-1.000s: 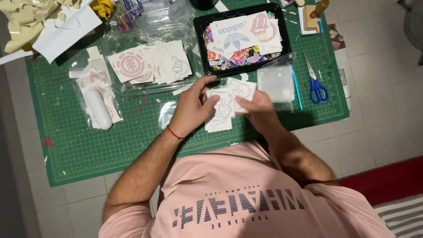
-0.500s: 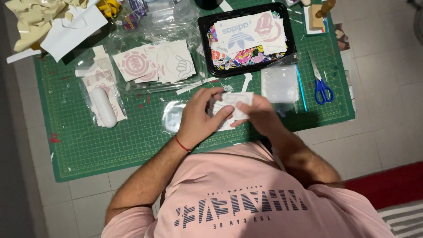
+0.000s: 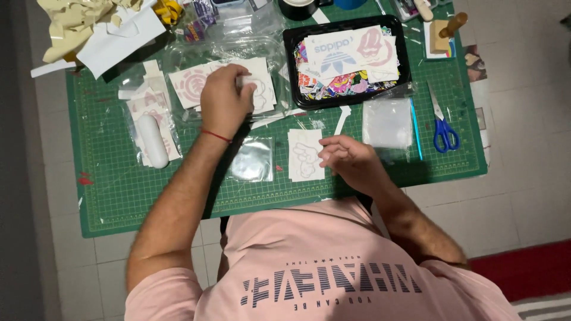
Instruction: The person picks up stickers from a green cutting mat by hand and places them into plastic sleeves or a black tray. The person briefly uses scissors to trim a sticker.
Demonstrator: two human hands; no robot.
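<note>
**A:** Start big. What is the work lying on?

**B:** A green cutting mat [image 3: 107,196]. Its near edge runs just ahead of the person's chest, with bare floor tiles past it at 3 and 9 o'clock. The black tray [image 3: 406,71], heaped with coloured stickers, sits at 1 o'clock on the mat.

**A:** And the hands?

**B:** The left hand [image 3: 225,100] is out at 11 o'clock, on the pile of white stickers [image 3: 189,87]. Its fingers are curled down over the pile. I can't tell whether they pinch a sheet or only press on it. The right hand [image 3: 351,159] is near the mat's middle, fingers loosely bent and holding nothing, with the tips at the right edge of a white cut-out sheet [image 3: 304,156].

**A:** So what step would you call it?

**B:** My reading is sorting: one sheet laid down in the middle and another being taken from the pile.

**A:** What would a lift from the pile call for?

**B:** Peeling off just one thin sheet and carrying it low, clear of the clear plastic sleeve [image 3: 252,159] at 7 o'clock.

**A:** Any room to move?

**B:** The near left of the mat, at 8 o'clock, is open. The right side is tighter, with a stack of clear pouches [image 3: 387,122] at 2 o'clock and blue scissors [image 3: 443,126] at 3, close to the mat's right edge.
</note>
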